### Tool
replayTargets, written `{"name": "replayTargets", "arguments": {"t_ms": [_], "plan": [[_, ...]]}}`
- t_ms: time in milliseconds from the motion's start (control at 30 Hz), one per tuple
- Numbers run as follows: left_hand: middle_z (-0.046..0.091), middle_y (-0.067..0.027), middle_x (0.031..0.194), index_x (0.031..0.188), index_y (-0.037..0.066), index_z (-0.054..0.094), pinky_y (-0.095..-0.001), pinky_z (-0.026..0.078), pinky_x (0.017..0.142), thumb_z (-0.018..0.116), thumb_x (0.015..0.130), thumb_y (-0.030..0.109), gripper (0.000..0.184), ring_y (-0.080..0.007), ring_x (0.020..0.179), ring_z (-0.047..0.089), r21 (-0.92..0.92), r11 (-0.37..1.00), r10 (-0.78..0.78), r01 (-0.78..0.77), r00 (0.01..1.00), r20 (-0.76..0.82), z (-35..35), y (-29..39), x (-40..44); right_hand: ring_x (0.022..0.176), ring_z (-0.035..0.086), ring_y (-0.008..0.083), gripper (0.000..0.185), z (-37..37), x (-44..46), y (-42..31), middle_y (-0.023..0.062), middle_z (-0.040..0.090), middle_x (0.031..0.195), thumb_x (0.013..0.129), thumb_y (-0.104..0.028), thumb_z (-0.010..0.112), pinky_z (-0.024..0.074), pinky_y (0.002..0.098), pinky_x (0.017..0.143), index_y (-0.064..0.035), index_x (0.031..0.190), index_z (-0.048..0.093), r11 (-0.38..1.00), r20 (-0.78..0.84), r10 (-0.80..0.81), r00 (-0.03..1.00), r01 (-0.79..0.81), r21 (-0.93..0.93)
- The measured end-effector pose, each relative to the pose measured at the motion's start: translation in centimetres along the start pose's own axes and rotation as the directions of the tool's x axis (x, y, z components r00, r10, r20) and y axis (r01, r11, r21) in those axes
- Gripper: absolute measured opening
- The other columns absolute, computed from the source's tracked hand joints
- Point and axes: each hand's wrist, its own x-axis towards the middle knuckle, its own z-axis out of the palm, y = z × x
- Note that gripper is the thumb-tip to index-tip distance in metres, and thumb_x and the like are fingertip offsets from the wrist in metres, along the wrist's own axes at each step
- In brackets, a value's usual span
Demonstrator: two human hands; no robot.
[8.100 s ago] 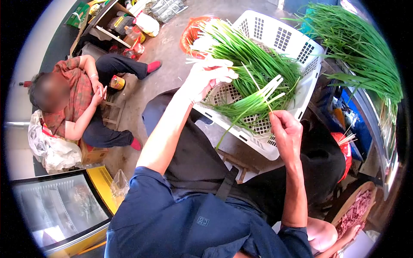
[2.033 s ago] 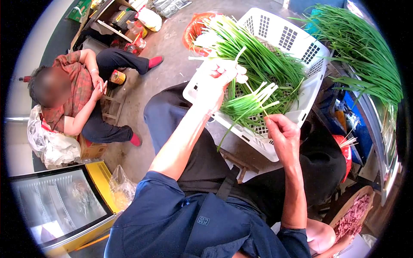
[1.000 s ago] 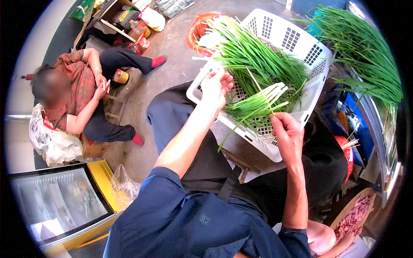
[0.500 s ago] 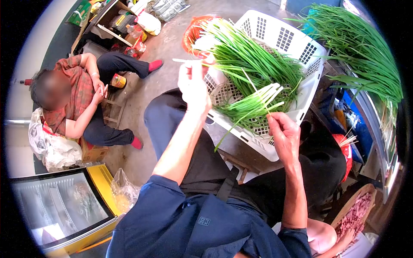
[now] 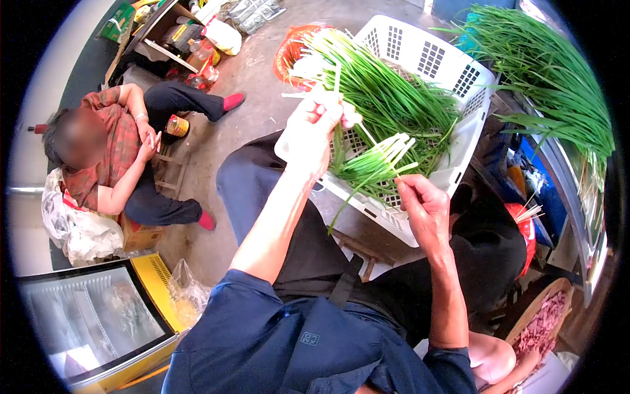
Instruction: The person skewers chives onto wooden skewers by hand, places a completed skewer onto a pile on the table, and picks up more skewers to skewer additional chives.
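My right hand (image 5: 425,205) pinches the lower end of a thin skewer (image 5: 365,129). A row of green chives (image 5: 375,162) with pale cut ends is threaded on the skewer. My left hand (image 5: 314,128) is closed at the skewer's upper end, its fingers around a chive whose pale stem (image 5: 337,75) sticks up. The exact contact between that chive and the skewer tip is hard to make out. Beneath both hands, a white plastic basket (image 5: 412,49) holds a large bundle of loose chives (image 5: 394,92).
Behind the basket sits a red plastic bag (image 5: 287,58). More long chives (image 5: 538,72) lie on a counter at right, above a red bag of skewers (image 5: 527,226). A person (image 5: 108,148) sits at left. A glass-topped freezer (image 5: 98,315) and a pan of chopped meat (image 5: 545,322) stand nearer.
My left hand has moved right and slightly down, bringing its chive to the skewer's upper end. My right hand has shifted slightly left with the skewer.
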Motion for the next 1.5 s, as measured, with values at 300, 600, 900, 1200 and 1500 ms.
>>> {"name": "replayTargets", "arguments": {"t_ms": [300, 600, 900, 1200, 1500], "plan": [[0.062, -0.0118, 0.097, 0.106, -0.001, 0.056, -0.0376, 0.052, 0.085, 0.056, 0.090, -0.004, 0.016, -0.0224, 0.090, 0.061, -0.103, 0.991, -0.077, 0.083, 0.996, 0.054, 0.6, -0.3, -0.3, 0.061, 0.050, 0.0047, 0.010, 0.0, -0.1, -0.1, -0.0014, 0.058, 0.065, 0.091, -0.007, 0.064, 0.0414, 0.0226, 0.055, -0.0003, 0.097, 0.067, 1.000, 0.012, 0.028, 1.000, -0.028, 0.012], [0.064, -0.0132, 0.095, 0.106, -0.003, 0.056, -0.0369, 0.054, 0.085, 0.056, 0.091, -0.005, 0.015, -0.0226, 0.089, 0.064, -0.058, 0.995, -0.076, 0.076, 0.997, 0.002, 0.6, -0.4, -0.4, 0.060, 0.049, 0.0038, 0.011, 0.0, -0.1, 0.2, -0.0032, 0.057, 0.064, 0.091, -0.009, 0.064, 0.0406, 0.0220, 0.054, 0.0000, 0.095, 0.068, 0.997, 0.024, 0.065, 0.998, -0.065, 0.039], [0.066, -0.0143, 0.095, 0.106, -0.004, 0.058, -0.0375, 0.054, 0.087, 0.054, 0.093, -0.003, 0.014, -0.0242, 0.088, 0.067, -0.010, 0.996, -0.090, 0.091, 0.994, 0.066, 1.0, -1.3, -1.0, 0.056, 0.050, 0.0047, 0.012, -0.1, -0.1, 0.2, -0.0022, 0.057, 0.061, 0.091, -0.011, 0.063, 0.0410, 0.0230, 0.051, -0.0002, 0.094, 0.069, 0.993, 0.014, 0.102, 0.995, -0.103, 0.061], [0.066, -0.0161, 0.101, 0.099, 0.001, 0.063, -0.0402, 0.051, 0.088, 0.058, 0.094, 0.013, 0.014, -0.0276, 0.094, 0.065, -0.085, 0.947, -0.298, 0.309, 0.947, 0.116, -0.3, -0.9, -0.6, 0.055, 0.051, 0.0051, 0.013, -0.3, 0.0, 0.2, -0.0008, 0.058, 0.061, 0.091, -0.011, 0.063, 0.0413, 0.0235, 0.051, 0.0005, 0.092, 0.069, 0.994, 0.006, 0.106, 0.994, -0.106, 0.017], [0.069, -0.0101, 0.098, 0.094, 0.002, 0.067, -0.0334, 0.054, 0.082, 0.063, 0.091, 0.006, 0.007, -0.0196, 0.089, 0.066, 0.048, 0.949, -0.308, 0.311, 0.950, -0.050, 0.0, -3.1, -1.2, 0.057, 0.050, 0.0042, 0.012, 0.0, 0.6, 0.8, -0.0005, 0.058, 0.061, 0.091, -0.009, 0.062, 0.0407, 0.0231, 0.051, 0.0010, 0.091, 0.068, 0.992, -0.030, 0.111, 0.993, -0.109, 0.055]]}}
